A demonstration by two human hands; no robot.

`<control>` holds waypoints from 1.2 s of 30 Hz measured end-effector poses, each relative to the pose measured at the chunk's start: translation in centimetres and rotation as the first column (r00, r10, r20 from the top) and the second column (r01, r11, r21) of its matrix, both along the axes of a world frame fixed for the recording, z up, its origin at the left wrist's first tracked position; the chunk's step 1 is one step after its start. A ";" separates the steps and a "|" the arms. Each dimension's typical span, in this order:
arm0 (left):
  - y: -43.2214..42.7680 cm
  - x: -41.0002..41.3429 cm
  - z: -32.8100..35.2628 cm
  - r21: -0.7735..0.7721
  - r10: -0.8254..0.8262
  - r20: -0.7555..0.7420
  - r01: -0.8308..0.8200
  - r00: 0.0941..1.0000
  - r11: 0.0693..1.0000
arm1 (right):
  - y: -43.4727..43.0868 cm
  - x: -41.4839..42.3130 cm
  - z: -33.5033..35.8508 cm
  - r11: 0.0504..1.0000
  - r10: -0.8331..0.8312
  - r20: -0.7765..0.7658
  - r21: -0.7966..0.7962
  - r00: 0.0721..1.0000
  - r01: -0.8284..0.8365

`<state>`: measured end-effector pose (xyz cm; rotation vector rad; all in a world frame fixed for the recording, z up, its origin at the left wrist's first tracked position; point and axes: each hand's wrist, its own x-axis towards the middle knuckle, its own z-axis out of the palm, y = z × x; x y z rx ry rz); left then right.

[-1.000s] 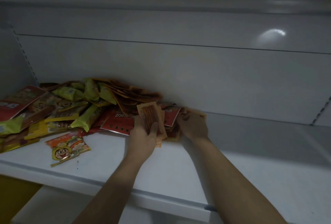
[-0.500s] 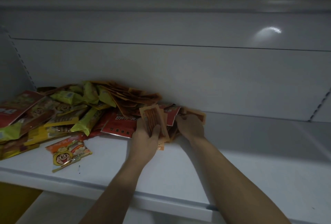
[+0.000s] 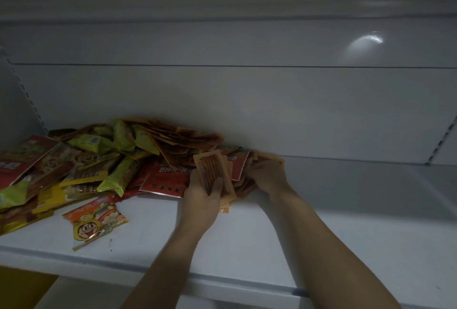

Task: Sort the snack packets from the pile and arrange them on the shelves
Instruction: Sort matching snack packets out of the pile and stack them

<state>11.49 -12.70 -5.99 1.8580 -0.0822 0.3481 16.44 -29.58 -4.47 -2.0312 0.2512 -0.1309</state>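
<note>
The left hand (image 3: 201, 201) gripped a fanned stack of flat orange snack sachets (image 3: 213, 172). The right hand (image 3: 268, 176) curled round more at the mixed packet pile (image 3: 99, 160), which spread toward nine o'clock on the white metal shelf (image 3: 346, 222). They looked light, limp and slippery, best pinched across their faces.

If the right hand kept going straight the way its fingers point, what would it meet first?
The right hand seems to grip the flat orange packets at the pile's right end, so those come first; beyond them, probably the shelf's back panel.
</note>
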 end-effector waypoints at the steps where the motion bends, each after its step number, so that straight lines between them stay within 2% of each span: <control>1: 0.0 0.0 0.0 -0.002 -0.001 0.001 0.001 1.000 1.000 | -0.7 -0.2 0.4 0.999 -0.004 0.021 0.044 1.000 0.003; 5: -0.1 -0.3 -0.1 -0.009 -0.007 0.028 0.008 1.000 1.000 | -3.5 -1.3 1.5 0.999 -0.026 0.010 0.040 1.000 0.026; 11: 0.1 -0.3 -0.3 0.026 0.039 0.021 -0.039 0.999 0.999 | -5.4 -1.8 2.8 0.957 -0.093 0.155 0.287 0.983 0.045; 16: 0.1 -0.3 -0.1 -0.012 0.044 0.035 -0.044 0.998 0.999 | -4.4 -2.5 4.0 0.905 -0.048 0.287 0.419 0.957 -0.080; 20: 0.0 -0.5 0.5 -0.111 0.016 0.055 -0.010 0.998 0.994 | -1.2 -2.7 3.4 0.951 0.100 0.290 0.252 0.952 -0.177; 25: 0.0 -0.9 0.7 -0.139 0.024 0.008 -0.023 1.000 0.990 | 2.2 -3.5 2.3 0.984 0.171 0.298 -0.090 0.939 -0.151; 30: -0.3 -1.1 0.9 -0.159 0.010 0.022 -0.006 1.000 0.987 | 3.8 -4.5 1.7 0.990 0.121 0.345 -0.108 0.931 -0.089; 33: -0.3 -1.1 0.8 -0.133 -0.024 0.009 0.025 1.000 0.991 | 4.2 -5.0 1.5 0.984 0.160 0.319 -0.122 0.934 -0.127; 36: -0.1 -0.9 0.4 -0.108 0.007 0.024 -0.004 1.000 0.994 | 3.5 -5.2 2.7 0.970 0.156 0.324 -0.227 0.933 -0.084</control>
